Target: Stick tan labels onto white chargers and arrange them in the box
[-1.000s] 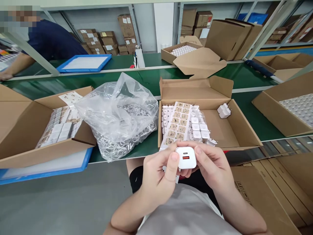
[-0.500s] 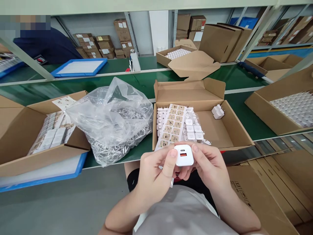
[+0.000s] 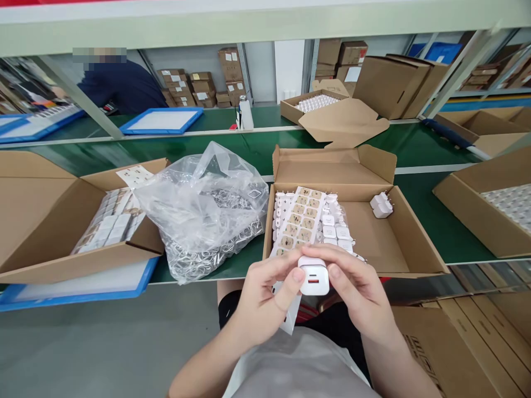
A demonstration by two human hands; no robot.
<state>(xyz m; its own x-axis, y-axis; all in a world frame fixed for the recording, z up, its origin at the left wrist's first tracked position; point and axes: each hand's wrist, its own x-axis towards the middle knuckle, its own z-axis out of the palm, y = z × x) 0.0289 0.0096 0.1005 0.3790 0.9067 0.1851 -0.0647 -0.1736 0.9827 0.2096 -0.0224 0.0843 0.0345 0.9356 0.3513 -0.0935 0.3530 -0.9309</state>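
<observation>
A white USB charger is gripped between my two hands, its face with two ports turned toward me. My left hand has its thumb and fingers closed on the charger's left side. On its right side, my right hand closes thumb and fingers over the edge and top. Just beyond them an open cardboard box contains rows of white chargers and a sticker sheet lying over some of them. Below my left hand hangs the end of a white strip.
Left of the box lies a clear plastic bag full of small frame-shaped pieces. Another cardboard box stands farther left, partly over a blue-edged tray. A box of white parts is at the right. A person is across the bench.
The view has tilted up and turned left. The charger has tipped in my hands, so its top side now shows above the port face. Both hands keep hold of it.
</observation>
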